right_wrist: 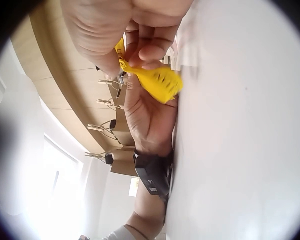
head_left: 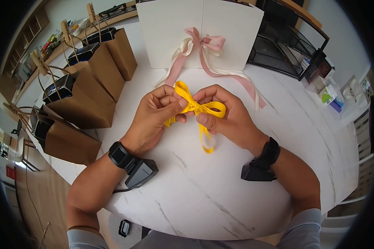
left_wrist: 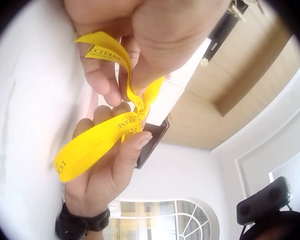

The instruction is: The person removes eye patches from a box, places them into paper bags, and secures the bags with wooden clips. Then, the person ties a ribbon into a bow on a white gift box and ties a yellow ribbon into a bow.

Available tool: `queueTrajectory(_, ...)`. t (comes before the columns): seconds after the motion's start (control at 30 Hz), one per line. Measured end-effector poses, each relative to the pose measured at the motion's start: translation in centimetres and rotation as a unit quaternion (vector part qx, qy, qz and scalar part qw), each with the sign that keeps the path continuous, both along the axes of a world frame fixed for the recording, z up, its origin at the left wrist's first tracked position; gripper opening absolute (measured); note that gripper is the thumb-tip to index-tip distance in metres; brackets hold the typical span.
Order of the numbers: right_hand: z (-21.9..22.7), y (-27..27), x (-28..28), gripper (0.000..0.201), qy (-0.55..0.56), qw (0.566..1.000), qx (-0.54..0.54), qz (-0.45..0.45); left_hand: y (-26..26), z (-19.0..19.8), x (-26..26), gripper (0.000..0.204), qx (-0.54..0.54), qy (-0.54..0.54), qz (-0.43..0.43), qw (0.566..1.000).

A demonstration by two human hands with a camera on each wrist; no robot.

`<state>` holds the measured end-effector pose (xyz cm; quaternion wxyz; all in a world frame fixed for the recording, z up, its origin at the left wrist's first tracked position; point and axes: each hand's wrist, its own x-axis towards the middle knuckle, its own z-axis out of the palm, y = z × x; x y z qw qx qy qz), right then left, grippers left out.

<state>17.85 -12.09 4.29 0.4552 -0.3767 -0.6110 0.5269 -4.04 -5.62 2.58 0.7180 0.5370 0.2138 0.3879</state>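
A yellow printed ribbon [head_left: 212, 108] is formed into a bow between my two hands, above the white marbled table. My left hand [head_left: 156, 112] pinches the bow's left loop between thumb and fingers, close to the knot. On the other side my right hand [head_left: 232, 116] pinches the right loop, its thumb beside the knot. One ribbon tail hangs below the knot in the head view, and another shows under the left fingers. Black lettering runs along the ribbon [left_wrist: 92, 145] in the left wrist view. The right wrist view shows the ribbon [right_wrist: 160, 84] between both hands.
Several brown paper bags [head_left: 81, 97] with clothespins on their handles line the table's left side. At the back stands a white box [head_left: 170, 37] with a pink and cream ribbon bow [head_left: 201, 43]. A black mesh organizer [head_left: 278, 50] stands back right, near small packets [head_left: 331, 97].
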Motion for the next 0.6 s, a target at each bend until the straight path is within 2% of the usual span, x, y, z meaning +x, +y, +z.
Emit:
queueTrajectory(0.07,-0.2,0.2,0.1,0.031,-0.003,0.999,-0.032,-0.002,-0.3,0.2,0.1,0.018,-0.009,0.001,-0.003,1.0)
queueTrajectory(0.13,-1.1,0.6,-0.1,0.03,-0.007,0.997,0.052,-0.057,-0.4,0.2,0.3,0.017,-0.019,0.002,-0.008,1.0)
queueTrajectory(0.2,-0.9,0.5,-0.1,0.03,-0.014,0.998,0.041,-0.047,-0.3,-0.1,0.4,0.019,-0.003,0.019,-0.037,0.999)
queueTrajectory(0.43,-1.1,0.4,-0.3,0.039,-0.081,0.995,0.058,-0.029,-0.8,0.4,0.5,0.032,0.045,0.035,-0.042,0.998)
queueTrajectory(0.6,-0.9,0.2,-0.4,0.046,-0.097,0.994,0.043,-0.015,-1.0,0.6,0.4,0.031,0.077,0.153,-0.055,0.984)
